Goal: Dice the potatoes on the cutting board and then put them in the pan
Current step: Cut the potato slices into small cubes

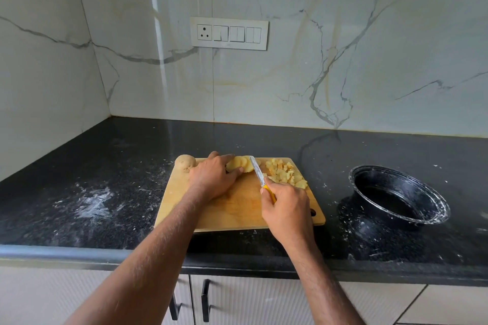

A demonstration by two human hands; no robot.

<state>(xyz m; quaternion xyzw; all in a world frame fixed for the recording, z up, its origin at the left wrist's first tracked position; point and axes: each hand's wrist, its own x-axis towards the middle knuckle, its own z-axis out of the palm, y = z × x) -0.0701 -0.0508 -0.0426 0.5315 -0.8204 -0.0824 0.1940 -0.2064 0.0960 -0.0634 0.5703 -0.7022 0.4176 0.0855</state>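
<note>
A wooden cutting board (237,208) lies on the black counter. My left hand (211,177) presses down on a stack of peeled potato slices (241,163) at the board's far side. My right hand (286,208) grips a yellow-handled knife (257,170), its blade resting against the right end of the slices. A pile of diced potato (286,173) sits at the board's far right corner. A whole unpeeled potato (184,162) rests at the far left corner, just behind my left hand. The black pan (398,195) stands empty to the right of the board.
The black granite counter (92,192) is smeared with white dust, most of it left of the board and around the pan. Marble walls close the back and left. A switch panel (229,33) is on the back wall. Cabinet doors with black handles (204,301) are below the counter edge.
</note>
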